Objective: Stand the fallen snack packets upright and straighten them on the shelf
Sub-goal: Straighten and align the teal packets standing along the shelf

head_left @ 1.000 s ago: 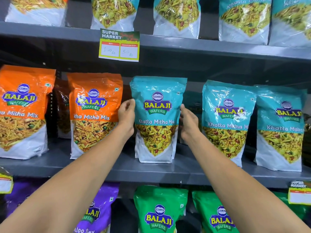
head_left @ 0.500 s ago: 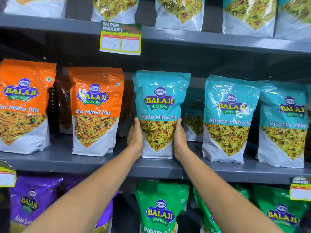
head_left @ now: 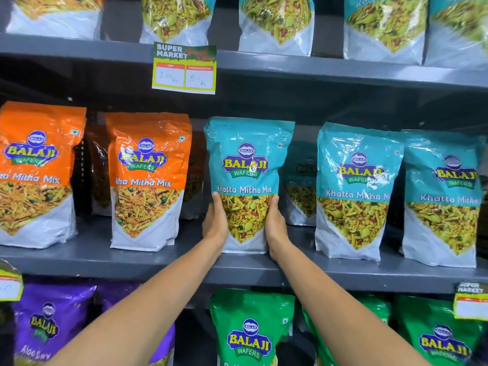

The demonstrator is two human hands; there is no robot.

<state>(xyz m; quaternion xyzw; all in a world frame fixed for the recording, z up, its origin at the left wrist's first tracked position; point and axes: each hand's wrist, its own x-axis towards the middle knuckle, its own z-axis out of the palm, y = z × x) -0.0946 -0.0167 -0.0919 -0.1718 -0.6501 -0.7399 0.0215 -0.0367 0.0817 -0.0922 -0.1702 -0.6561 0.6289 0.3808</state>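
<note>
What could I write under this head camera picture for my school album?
Two hands, left hand and right hand, hold a teal snack packet upright on the grey shelf.

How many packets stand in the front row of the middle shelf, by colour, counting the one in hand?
Orange: 2, the left one cut by the frame edge, the other beside it.
Teal: 3, the held packet between the left hand and right hand, plus two to its right.
Total: 5. Packets behind are too dark to count.
</note>
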